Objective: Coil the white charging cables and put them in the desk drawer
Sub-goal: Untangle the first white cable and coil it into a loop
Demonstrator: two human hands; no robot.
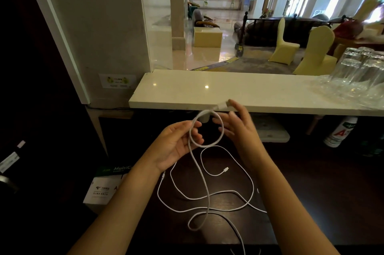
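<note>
I hold a white charging cable (220, 130) above the dark desk (301, 182). My left hand (176, 144) pinches one loop of it between thumb and fingers. My right hand (239, 123) grips the cable's plug end near the white counter's edge. The rest of that cable hangs down and trails toward the desk's front edge. A second white cable (232, 192) lies loose in curves on the desk, its small connector (225, 169) pointing right. No drawer shows in this view.
A white stone counter (207, 92) runs across just beyond my hands, with several upturned glasses (357, 76) at its right end. A white bottle (340, 132) stands under the counter at right. A paper box (106, 184) sits left of the desk.
</note>
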